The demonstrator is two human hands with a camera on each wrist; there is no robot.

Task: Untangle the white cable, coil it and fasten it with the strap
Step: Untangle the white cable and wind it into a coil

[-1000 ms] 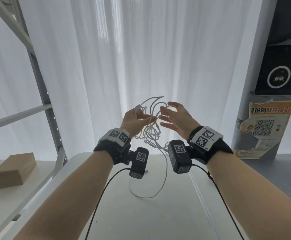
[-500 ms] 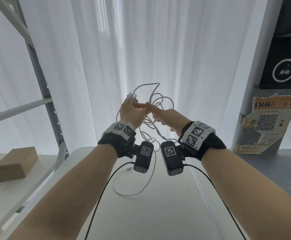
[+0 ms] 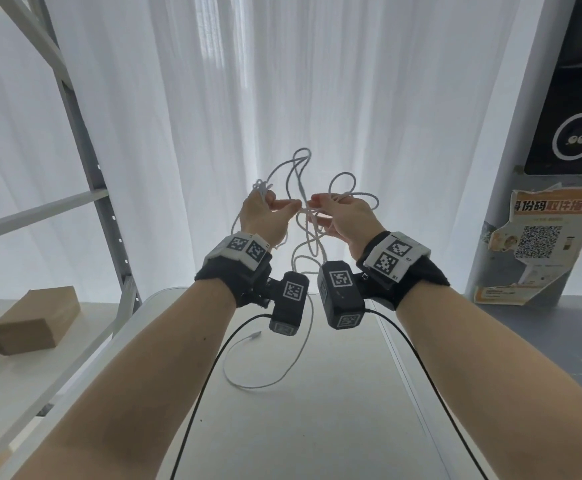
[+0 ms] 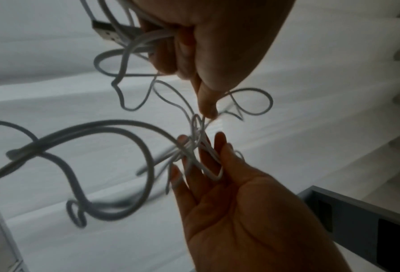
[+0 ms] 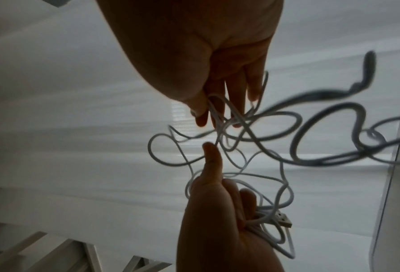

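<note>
I hold the tangled white cable [image 3: 255, 387] in the air above the white table [image 3: 317, 434]. My left hand [image 3: 275, 206] grips a bunch of strands and the USB plug [image 4: 105, 33], with its index finger stretched toward the knot. My right hand [image 3: 317, 211] faces it a finger's width away and pinches strands at the knot [image 4: 195, 136], with loops threaded between its spread fingers. Loose loops stick up above both hands. One tail hangs down to the table and ends in a small connector [image 3: 253, 336]. The right wrist view shows the plug [image 5: 283, 219] in my left palm.
A cardboard box [image 3: 36, 323] lies on the side surface at left, beside a grey metal shelf frame [image 3: 85, 150]. White curtains [image 3: 317, 81] hang behind the table. A pillar with a QR poster [image 3: 542, 237] stands at right. Black camera cords trail from both wrists.
My hands met at the knot half a second ago; the right one has now drawn slightly right, opening a small gap. The loops spread wider and the tail shifted on the table.
</note>
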